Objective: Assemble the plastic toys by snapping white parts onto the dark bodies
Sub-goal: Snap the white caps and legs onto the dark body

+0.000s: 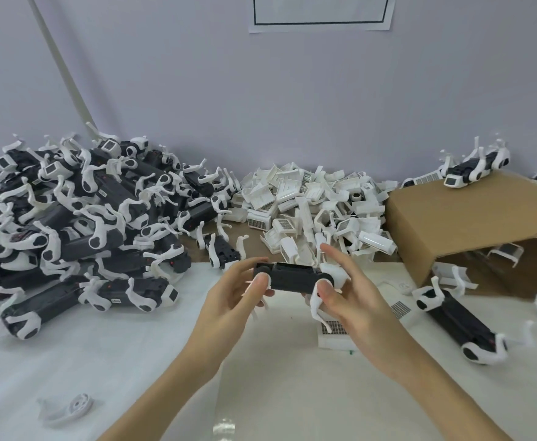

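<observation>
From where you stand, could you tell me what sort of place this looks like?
Probably a small toy-assembly workbench: a heap of dark bodies, a pile of white parts against the wall, a cardboard box, and both hands holding one body.

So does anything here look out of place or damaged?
One stray white part lies alone at the near left, far from the white parts pile. The cardboard box lies tipped with parts spilling from under it. No damage is visible.

- dark body (294, 276): long, lying level, held above the table's middle.
- white parts (316, 202): loose heap by the table's far edge.
</observation>
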Action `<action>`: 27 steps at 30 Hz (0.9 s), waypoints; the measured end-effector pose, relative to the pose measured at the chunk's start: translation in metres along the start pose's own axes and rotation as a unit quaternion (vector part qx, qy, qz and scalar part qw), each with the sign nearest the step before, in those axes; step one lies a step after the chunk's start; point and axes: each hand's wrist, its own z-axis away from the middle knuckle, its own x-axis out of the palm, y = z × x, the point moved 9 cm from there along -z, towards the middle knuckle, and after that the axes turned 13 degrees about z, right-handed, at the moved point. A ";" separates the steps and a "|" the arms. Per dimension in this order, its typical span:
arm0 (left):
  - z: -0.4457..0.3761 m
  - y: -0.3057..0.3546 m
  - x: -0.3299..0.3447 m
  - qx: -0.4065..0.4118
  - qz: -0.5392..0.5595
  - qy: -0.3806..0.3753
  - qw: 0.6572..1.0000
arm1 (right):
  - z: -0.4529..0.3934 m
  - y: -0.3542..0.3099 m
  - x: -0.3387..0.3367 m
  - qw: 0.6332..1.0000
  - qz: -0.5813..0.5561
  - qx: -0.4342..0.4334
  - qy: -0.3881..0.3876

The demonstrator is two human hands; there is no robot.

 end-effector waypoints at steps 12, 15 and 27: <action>0.010 0.020 0.020 0.163 -0.150 -0.126 0.967 | 0.002 -0.010 -0.017 0.993 -0.080 -0.066 0.061; 0.012 0.022 0.021 0.174 -0.160 -0.124 0.964 | 0.002 -0.010 -0.014 0.993 -0.070 -0.067 0.060; 0.014 0.024 0.017 0.164 -0.233 -0.161 0.945 | 0.002 0.000 0.000 0.998 -0.027 -0.047 0.008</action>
